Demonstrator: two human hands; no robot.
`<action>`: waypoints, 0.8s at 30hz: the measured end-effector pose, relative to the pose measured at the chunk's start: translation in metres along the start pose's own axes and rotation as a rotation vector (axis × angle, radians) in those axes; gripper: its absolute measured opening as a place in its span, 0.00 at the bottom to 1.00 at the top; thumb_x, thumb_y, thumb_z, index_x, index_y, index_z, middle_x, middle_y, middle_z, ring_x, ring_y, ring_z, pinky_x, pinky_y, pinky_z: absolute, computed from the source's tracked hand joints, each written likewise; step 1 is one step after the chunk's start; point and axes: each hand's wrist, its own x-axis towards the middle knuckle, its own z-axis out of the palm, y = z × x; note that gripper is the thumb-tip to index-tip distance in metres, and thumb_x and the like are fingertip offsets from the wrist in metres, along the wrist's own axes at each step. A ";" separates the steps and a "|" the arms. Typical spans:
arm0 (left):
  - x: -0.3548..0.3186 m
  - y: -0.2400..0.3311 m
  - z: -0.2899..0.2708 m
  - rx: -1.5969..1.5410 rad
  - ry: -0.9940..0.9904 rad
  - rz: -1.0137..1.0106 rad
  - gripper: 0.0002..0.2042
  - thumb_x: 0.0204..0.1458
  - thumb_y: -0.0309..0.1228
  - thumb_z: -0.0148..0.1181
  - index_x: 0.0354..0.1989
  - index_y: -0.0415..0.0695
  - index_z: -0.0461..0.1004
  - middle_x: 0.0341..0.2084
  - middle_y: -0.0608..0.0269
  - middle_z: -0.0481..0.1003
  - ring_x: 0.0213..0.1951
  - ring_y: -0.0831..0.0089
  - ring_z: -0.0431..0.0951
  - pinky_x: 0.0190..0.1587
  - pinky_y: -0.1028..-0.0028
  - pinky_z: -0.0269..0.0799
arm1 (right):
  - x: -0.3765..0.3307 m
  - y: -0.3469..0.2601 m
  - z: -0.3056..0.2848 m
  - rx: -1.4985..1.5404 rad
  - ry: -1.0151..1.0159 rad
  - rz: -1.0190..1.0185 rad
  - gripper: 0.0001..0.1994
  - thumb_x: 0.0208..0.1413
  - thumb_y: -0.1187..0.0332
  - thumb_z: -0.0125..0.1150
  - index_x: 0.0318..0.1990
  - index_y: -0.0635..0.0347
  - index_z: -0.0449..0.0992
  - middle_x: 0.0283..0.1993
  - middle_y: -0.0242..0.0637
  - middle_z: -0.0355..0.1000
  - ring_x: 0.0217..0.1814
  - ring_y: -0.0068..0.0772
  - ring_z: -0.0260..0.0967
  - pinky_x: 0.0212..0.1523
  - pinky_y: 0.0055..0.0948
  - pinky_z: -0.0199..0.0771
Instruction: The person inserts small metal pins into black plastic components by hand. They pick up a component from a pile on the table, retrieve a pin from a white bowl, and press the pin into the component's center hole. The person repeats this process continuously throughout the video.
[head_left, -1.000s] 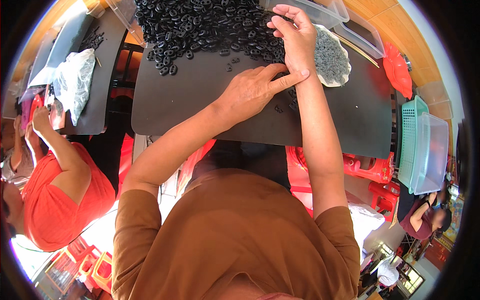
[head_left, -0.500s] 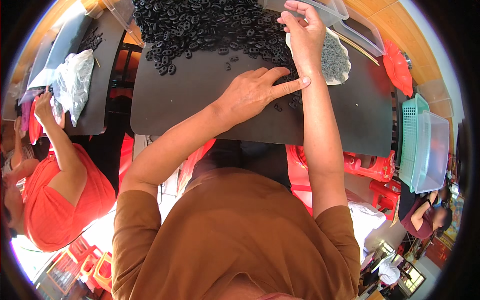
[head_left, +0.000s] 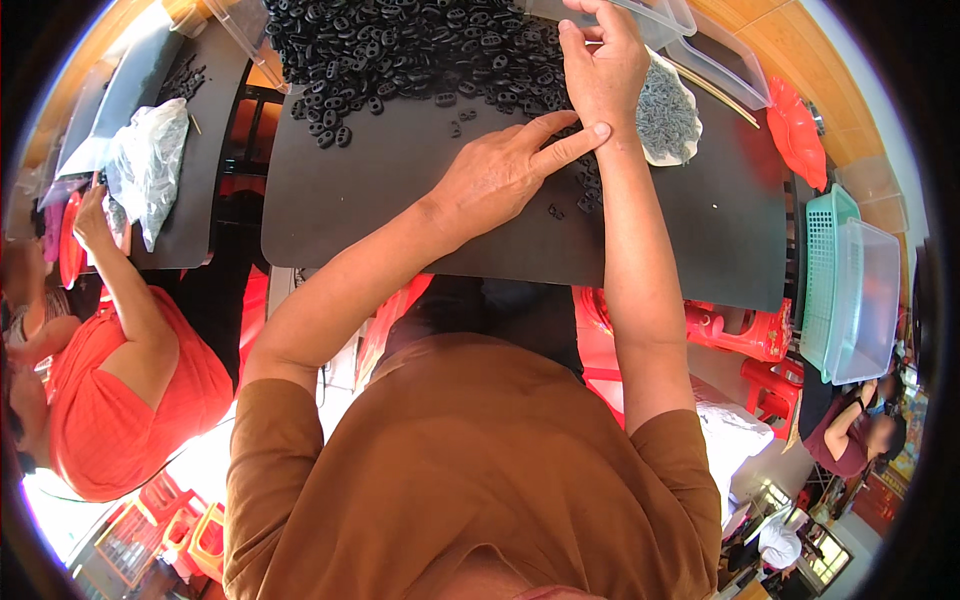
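Note:
My left hand point(head_left: 492, 172) is open above the black table point(head_left: 380, 215). Its thumb tip lies on my right wrist, while the forefinger stretches toward the same wrist and the other fingers are partly hidden. Raised by the right end of a heap of small black two-holed plastic pieces point(head_left: 400, 50) is my right hand point(head_left: 607, 75), its thumb apart from the bent fingers and nothing visible in it. Partly behind that hand sits a pale dish holding small grey pieces point(head_left: 667, 112). Several loose black pieces point(head_left: 588, 185) lie below my wrists.
Clear plastic bins point(head_left: 725, 70) and thin sticks point(head_left: 715, 92) lie at the back right. A red scalloped dish point(head_left: 796, 135), a green basket point(head_left: 825, 280) and a clear tub point(head_left: 865, 305) line the right side. At left, a person in red point(head_left: 140, 390) sits near a plastic bag point(head_left: 148, 165).
My right hand has shifted slightly, its fingers more bent than before. The left thumb has moved up with the wrist and still touches it.

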 end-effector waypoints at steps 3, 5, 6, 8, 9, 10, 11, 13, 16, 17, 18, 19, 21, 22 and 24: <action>0.001 0.005 -0.005 0.014 -0.051 0.012 0.39 0.49 0.18 0.55 0.67 0.74 0.57 0.56 0.55 0.69 0.46 0.56 0.77 0.40 0.65 0.80 | 0.000 0.002 -0.002 -0.004 -0.002 -0.005 0.10 0.51 0.81 0.60 0.42 0.64 0.74 0.39 0.42 0.74 0.31 0.34 0.72 0.31 0.28 0.72; 0.001 0.010 -0.008 0.019 -0.103 0.033 0.39 0.49 0.18 0.55 0.66 0.75 0.57 0.56 0.56 0.69 0.45 0.57 0.78 0.41 0.65 0.80 | 0.001 0.002 -0.001 0.002 0.001 -0.002 0.10 0.51 0.81 0.60 0.42 0.64 0.74 0.39 0.42 0.74 0.31 0.34 0.72 0.31 0.28 0.72; 0.001 0.013 -0.008 0.019 -0.134 0.051 0.39 0.48 0.18 0.55 0.66 0.76 0.57 0.56 0.56 0.69 0.44 0.57 0.78 0.41 0.65 0.80 | 0.001 0.003 -0.001 0.002 -0.003 0.009 0.10 0.51 0.80 0.60 0.42 0.64 0.74 0.39 0.41 0.74 0.31 0.32 0.72 0.31 0.27 0.72; 0.000 0.013 -0.007 0.018 -0.139 0.073 0.40 0.48 0.18 0.56 0.66 0.76 0.57 0.56 0.56 0.69 0.43 0.58 0.78 0.41 0.65 0.79 | 0.000 0.003 0.001 0.004 -0.013 0.030 0.09 0.52 0.79 0.60 0.42 0.64 0.75 0.39 0.38 0.74 0.32 0.29 0.72 0.31 0.25 0.71; 0.000 0.011 -0.006 0.017 -0.112 0.079 0.40 0.47 0.18 0.56 0.66 0.76 0.58 0.56 0.56 0.69 0.42 0.58 0.78 0.41 0.65 0.79 | 0.000 0.004 0.002 0.168 -0.040 0.164 0.09 0.53 0.78 0.60 0.43 0.63 0.75 0.39 0.37 0.74 0.32 0.27 0.72 0.31 0.24 0.71; 0.000 0.010 -0.005 0.017 -0.085 0.084 0.40 0.47 0.18 0.56 0.66 0.76 0.58 0.56 0.55 0.69 0.41 0.59 0.78 0.41 0.65 0.79 | 0.000 0.007 0.004 0.333 -0.069 0.298 0.09 0.54 0.78 0.60 0.43 0.63 0.75 0.39 0.35 0.74 0.33 0.25 0.72 0.31 0.22 0.71; 0.000 0.009 -0.005 0.025 -0.087 0.078 0.40 0.47 0.18 0.56 0.66 0.75 0.57 0.55 0.55 0.69 0.41 0.58 0.78 0.41 0.64 0.79 | -0.001 0.009 0.005 0.498 -0.097 0.433 0.09 0.55 0.77 0.60 0.43 0.62 0.75 0.39 0.33 0.74 0.34 0.23 0.72 0.31 0.21 0.70; 0.000 0.007 -0.005 0.040 -0.093 0.069 0.39 0.47 0.18 0.56 0.66 0.72 0.57 0.55 0.55 0.69 0.42 0.58 0.78 0.41 0.63 0.79 | -0.005 0.012 0.007 0.666 -0.144 0.486 0.09 0.56 0.76 0.59 0.44 0.61 0.75 0.39 0.31 0.74 0.34 0.21 0.72 0.31 0.18 0.69; -0.001 0.004 -0.004 0.065 -0.086 0.040 0.38 0.47 0.18 0.57 0.67 0.67 0.57 0.55 0.54 0.70 0.42 0.57 0.78 0.39 0.64 0.79 | -0.007 0.010 0.009 0.837 -0.200 0.526 0.09 0.57 0.76 0.59 0.44 0.60 0.74 0.39 0.30 0.73 0.34 0.20 0.71 0.31 0.16 0.68; -0.001 0.003 -0.003 0.057 -0.059 0.033 0.38 0.47 0.18 0.57 0.67 0.66 0.57 0.54 0.54 0.70 0.42 0.57 0.78 0.39 0.64 0.79 | -0.008 0.009 0.010 0.880 -0.215 0.533 0.09 0.57 0.76 0.60 0.45 0.59 0.74 0.39 0.30 0.73 0.34 0.20 0.71 0.31 0.16 0.68; -0.001 0.001 -0.002 0.048 -0.033 0.029 0.38 0.47 0.18 0.57 0.67 0.65 0.57 0.54 0.54 0.70 0.42 0.57 0.78 0.39 0.64 0.79 | -0.008 0.009 0.010 0.894 -0.214 0.543 0.08 0.57 0.76 0.59 0.44 0.59 0.74 0.39 0.30 0.73 0.34 0.20 0.71 0.31 0.16 0.68; -0.001 0.000 0.000 0.038 -0.007 0.024 0.37 0.48 0.18 0.57 0.67 0.64 0.57 0.53 0.54 0.71 0.42 0.57 0.78 0.39 0.65 0.79 | -0.007 0.010 0.010 0.908 -0.212 0.553 0.08 0.57 0.76 0.59 0.44 0.59 0.74 0.40 0.30 0.73 0.33 0.20 0.71 0.31 0.16 0.68; -0.001 -0.002 0.004 -0.006 0.067 0.009 0.37 0.48 0.18 0.56 0.67 0.64 0.58 0.53 0.55 0.71 0.41 0.58 0.78 0.38 0.65 0.79 | -0.007 0.012 0.011 0.936 -0.210 0.565 0.08 0.58 0.76 0.59 0.44 0.59 0.74 0.40 0.30 0.73 0.34 0.21 0.71 0.31 0.16 0.68; -0.001 -0.002 0.004 -0.028 0.104 0.001 0.36 0.48 0.18 0.56 0.67 0.64 0.58 0.52 0.55 0.72 0.40 0.59 0.78 0.38 0.65 0.79 | -0.007 0.013 0.011 0.950 -0.209 0.568 0.08 0.58 0.76 0.59 0.44 0.59 0.74 0.40 0.30 0.73 0.34 0.21 0.71 0.32 0.16 0.68; -0.001 0.001 -0.001 0.027 0.012 0.011 0.36 0.48 0.18 0.56 0.66 0.64 0.60 0.52 0.56 0.72 0.40 0.60 0.78 0.38 0.65 0.79 | -0.007 0.014 0.011 0.986 -0.205 0.584 0.08 0.58 0.76 0.58 0.45 0.58 0.74 0.41 0.31 0.73 0.35 0.21 0.71 0.32 0.16 0.68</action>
